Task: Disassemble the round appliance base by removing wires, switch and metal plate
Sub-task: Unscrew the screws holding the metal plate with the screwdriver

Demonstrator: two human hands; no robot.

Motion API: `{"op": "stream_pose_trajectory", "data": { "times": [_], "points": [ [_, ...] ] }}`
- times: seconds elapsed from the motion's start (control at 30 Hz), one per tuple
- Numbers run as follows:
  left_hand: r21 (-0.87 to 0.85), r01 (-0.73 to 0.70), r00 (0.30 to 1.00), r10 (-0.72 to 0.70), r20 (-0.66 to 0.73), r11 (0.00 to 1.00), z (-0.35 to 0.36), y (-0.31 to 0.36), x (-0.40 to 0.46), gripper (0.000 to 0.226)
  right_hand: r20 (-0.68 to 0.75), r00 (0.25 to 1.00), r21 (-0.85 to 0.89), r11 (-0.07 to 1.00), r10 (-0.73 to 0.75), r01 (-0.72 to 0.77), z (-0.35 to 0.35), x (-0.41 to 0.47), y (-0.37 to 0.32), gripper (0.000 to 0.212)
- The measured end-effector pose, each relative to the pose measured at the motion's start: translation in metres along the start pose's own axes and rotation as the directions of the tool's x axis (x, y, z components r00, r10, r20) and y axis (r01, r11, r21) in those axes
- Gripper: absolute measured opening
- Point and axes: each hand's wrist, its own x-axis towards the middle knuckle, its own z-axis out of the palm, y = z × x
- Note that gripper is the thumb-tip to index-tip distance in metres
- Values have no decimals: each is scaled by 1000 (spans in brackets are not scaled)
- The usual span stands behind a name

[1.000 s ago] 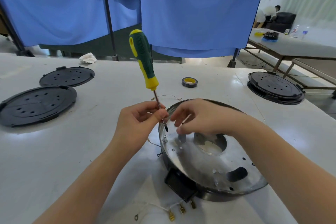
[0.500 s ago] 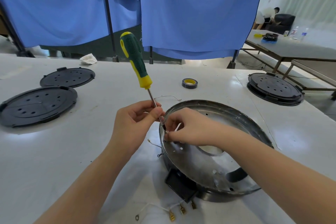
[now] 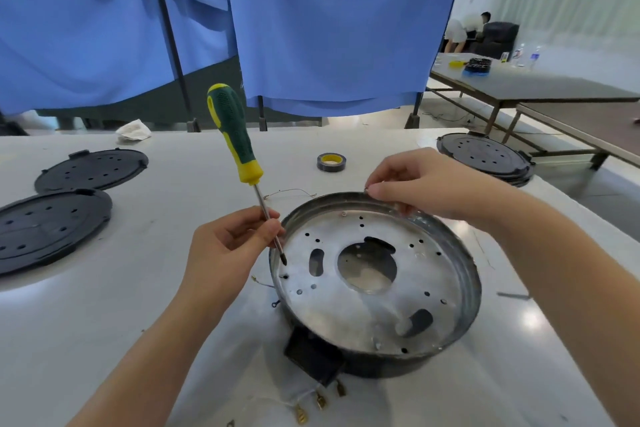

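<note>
One round appliance base (image 3: 375,274) lies open side up on a white table (image 3: 104,322), near its front edge, with one metal plate (image 3: 415,288) as its floor. The plate has one large round central hole and several small holes. One black switch box (image 3: 313,355) projects from the near wall of the base; thin white wires (image 3: 294,399) run from it onto the table and end in three brass terminals (image 3: 320,402).

One left hand (image 3: 228,246) is closed on the bare shaft of one screwdriver (image 3: 242,156), thumb and fingers pinching the metal. Its green and yellow handle points up and away, and its tip sits over the left side of the plate, just inside the rim. One right hand (image 3: 426,184) hovers over the far rim of the base, thumb and forefinger pinched on one small item (image 3: 367,188), too small to identify.

Two black perforated discs (image 3: 55,229) lie at the left of the table, and one stack of similar discs (image 3: 485,158) at the far right. One roll of tape (image 3: 331,162) lies beyond the base, with one loose thin wire (image 3: 291,191) between them. One crumpled white cloth (image 3: 133,131) lies at the far edge, below blue curtains (image 3: 329,28).
</note>
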Motion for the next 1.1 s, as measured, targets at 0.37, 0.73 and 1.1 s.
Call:
{"op": "stream_pose_trajectory", "data": {
  "times": [0.37, 0.73, 1.1],
  "points": [
    [21, -13, 998, 12, 61, 1000, 3, 6, 8, 17, -150, 936, 39, 948, 319, -317, -44, -43, 151, 15],
    [22, -14, 990, 11, 140, 1000, 19, 7, 0, 16, -153, 955, -221, 933, 255, -285, -20, -31, 181, 9],
    [66, -6, 986, -5, 167, 998, 34, 23, 3, 11, -472, 882, -65, 998, -12, -21, -18, -27, 139, 6]
  ]
}}
